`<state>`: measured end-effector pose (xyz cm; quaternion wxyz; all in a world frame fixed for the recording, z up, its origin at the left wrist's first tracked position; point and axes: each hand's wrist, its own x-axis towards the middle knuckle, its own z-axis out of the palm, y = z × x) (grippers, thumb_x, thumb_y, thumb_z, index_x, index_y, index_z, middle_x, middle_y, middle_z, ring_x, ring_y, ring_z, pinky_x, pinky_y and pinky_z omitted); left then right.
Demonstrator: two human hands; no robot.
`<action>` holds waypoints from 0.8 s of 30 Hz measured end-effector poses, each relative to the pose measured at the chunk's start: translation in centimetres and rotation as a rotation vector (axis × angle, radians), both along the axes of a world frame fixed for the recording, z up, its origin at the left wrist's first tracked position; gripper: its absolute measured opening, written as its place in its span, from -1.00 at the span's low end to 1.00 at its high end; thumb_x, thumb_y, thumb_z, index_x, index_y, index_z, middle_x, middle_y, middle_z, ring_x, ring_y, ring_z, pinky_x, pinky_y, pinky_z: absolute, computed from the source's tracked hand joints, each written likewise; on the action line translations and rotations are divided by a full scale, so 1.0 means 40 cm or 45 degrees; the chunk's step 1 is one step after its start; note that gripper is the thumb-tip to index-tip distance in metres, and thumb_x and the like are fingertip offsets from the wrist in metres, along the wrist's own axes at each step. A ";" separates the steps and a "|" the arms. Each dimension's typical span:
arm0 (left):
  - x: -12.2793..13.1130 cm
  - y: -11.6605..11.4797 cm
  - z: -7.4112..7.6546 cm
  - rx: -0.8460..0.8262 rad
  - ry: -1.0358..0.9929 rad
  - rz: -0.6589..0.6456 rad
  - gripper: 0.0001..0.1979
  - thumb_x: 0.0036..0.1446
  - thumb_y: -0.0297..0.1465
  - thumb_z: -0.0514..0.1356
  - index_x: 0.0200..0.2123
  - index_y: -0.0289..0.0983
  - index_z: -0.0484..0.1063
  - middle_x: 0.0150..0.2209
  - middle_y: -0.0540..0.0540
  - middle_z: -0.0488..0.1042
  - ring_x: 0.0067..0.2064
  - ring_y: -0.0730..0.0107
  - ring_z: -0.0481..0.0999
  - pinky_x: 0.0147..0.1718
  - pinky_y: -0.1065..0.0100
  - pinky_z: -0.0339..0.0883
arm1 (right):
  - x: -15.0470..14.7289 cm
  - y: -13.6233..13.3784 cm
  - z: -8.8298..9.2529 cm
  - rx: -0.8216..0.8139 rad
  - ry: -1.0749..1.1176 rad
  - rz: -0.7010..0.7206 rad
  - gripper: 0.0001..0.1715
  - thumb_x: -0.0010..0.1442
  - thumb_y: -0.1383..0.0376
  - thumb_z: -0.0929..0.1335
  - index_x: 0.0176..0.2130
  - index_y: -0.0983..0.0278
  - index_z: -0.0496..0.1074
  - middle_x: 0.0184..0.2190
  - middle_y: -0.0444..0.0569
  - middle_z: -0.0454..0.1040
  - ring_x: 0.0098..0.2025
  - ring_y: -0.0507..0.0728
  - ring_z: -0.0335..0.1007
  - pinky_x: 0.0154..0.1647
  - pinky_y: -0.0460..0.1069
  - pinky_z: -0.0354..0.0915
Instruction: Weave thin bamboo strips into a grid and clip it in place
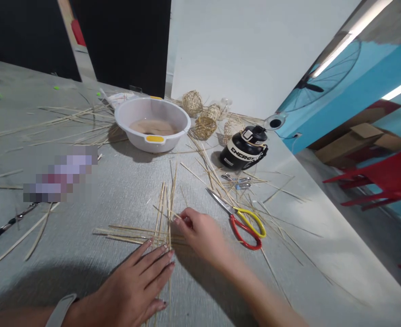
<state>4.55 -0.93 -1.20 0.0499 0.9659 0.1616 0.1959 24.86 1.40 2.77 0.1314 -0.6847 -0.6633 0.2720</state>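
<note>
Thin pale bamboo strips [129, 232] lie crossed on the table in front of me, some running sideways and others away from me. My left hand [135, 277] rests over the crossing with its fingers stretched out, the fingertips touching the strips. Just right of the crossing, my right hand [200, 231] is closed in a pinch on one bamboo strip [173, 212]. Its fingers partly hide the right ends of the sideways strips. Scissors [236, 215] with one yellow and one red handle lie right of my right hand, blades apart.
A white basin [129, 129] with brownish water stands at the back, beside several woven balls [193, 102]. A black bottle [243, 147] and small clips [239, 180] sit to the right among loose strips. A blurred-out object [61, 177] with a strap lies left. A red chair [384, 177] stands beyond the table.
</note>
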 end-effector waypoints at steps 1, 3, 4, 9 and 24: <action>0.000 -0.001 -0.003 0.003 0.001 0.000 -0.63 0.25 -0.23 0.13 0.06 -0.28 0.37 0.05 -0.10 0.49 0.05 0.27 0.44 0.13 0.20 0.18 | -0.006 0.006 -0.003 -0.005 -0.018 0.005 -0.77 0.28 0.26 0.25 -0.35 0.28 0.43 -0.45 -0.01 0.54 -0.46 0.08 0.35 -0.49 -0.06 0.01; 0.000 -0.002 -0.010 0.021 0.016 0.003 -0.62 0.26 -0.20 0.11 0.06 -0.27 0.38 0.06 -0.09 0.49 0.07 0.28 0.44 0.14 0.21 0.15 | -0.019 0.018 -0.007 -0.021 -0.041 0.014 -0.76 0.27 0.24 0.27 -0.37 0.28 0.43 -0.45 -0.01 0.54 -0.45 0.08 0.37 -0.49 -0.06 0.01; 0.000 -0.003 -0.012 0.034 0.023 0.005 -0.62 0.27 -0.19 0.11 0.05 -0.26 0.38 0.06 -0.08 0.49 0.07 0.28 0.43 0.15 0.21 0.14 | -0.025 0.022 -0.009 -0.034 -0.047 0.022 -0.77 0.26 0.24 0.28 -0.37 0.28 0.44 -0.44 -0.02 0.54 -0.44 0.09 0.38 -0.48 -0.06 0.02; -0.004 -0.006 -0.019 0.059 0.071 0.000 -0.62 0.27 -0.22 0.11 0.07 -0.28 0.36 0.08 -0.10 0.47 0.08 0.26 0.43 0.20 0.18 0.06 | -0.035 0.029 -0.017 -0.101 -0.086 0.055 -0.88 0.19 0.34 0.31 -0.36 0.29 0.44 -0.46 -0.04 0.51 -0.44 0.07 0.37 -0.48 -0.08 0.02; -0.011 0.018 0.023 -0.066 0.054 0.082 -0.65 0.24 -0.52 0.04 0.09 -0.33 0.32 0.13 -0.17 0.41 0.14 0.23 0.39 0.09 0.18 0.35 | 0.019 0.035 -0.014 0.058 0.436 0.005 -0.86 0.25 0.30 0.24 -0.37 0.23 0.28 -0.44 -0.11 0.42 -0.40 0.05 0.28 -0.40 -0.08 0.13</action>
